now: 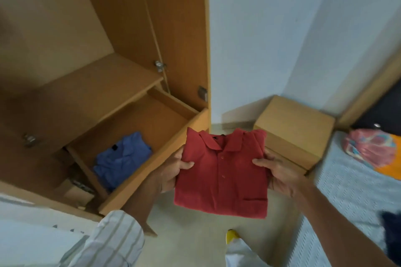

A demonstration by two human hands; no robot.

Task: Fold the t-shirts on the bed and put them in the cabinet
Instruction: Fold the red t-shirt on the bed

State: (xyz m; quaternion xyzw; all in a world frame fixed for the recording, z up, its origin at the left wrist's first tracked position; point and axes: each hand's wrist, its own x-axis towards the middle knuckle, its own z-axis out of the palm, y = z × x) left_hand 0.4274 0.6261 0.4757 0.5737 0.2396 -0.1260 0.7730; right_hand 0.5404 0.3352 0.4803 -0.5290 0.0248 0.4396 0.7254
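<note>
The red polo shirt [221, 171], already folded into a neat rectangle with collar and button placket facing up, sat in the lower middle of the frame, held in the air above the pale floor [195, 234] and just right of the open drawer [152, 154]. I kept it flat and level so the folds would not slide apart. My left hand [173, 171] took the shirt's left edge, thumb lying on top of the cloth and the fingers hidden beneath it; my right hand [280, 173] did the same on the right edge, thumb on top. So each grip was clamped on the shirt, one to a side, which kept the bundle stretched and stopped its middle from sagging.

To the left of centre, the drawer of the cabinet [121, 28] stood pulled out, and a folded blue shirt [121, 158] lay inside it toward the left end. The drawer floor beside the blue shirt, on the side nearer my red one, showed bare wood, and I judged that was where this shirt belonged. The cabinet door [186, 39] stood open at upper centre.

A wooden bedside box [297, 128] stood right of centre against the wall. The bed [347, 184] ran along the right edge, with a colourful bundle [373, 149] and a dark cloth [390, 230] on it; whether those were shirts I could not tell.
</note>
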